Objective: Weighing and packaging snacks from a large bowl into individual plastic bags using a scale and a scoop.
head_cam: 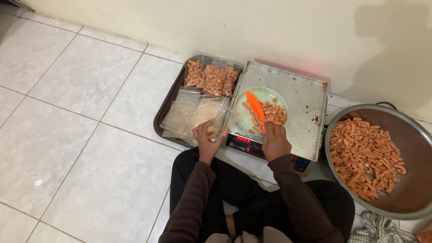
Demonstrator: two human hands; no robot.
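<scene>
Right hand grips orange scoop | left hand pinches clear bag | steel bowl right

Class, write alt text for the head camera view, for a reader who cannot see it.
Seated on a tiled floor, a person's right hand holds an orange scoop over a green plate of orange snack sticks on a scale. The left hand holds a clear bag above a dark tray. A metal bowl of sticks sits at right.
</scene>
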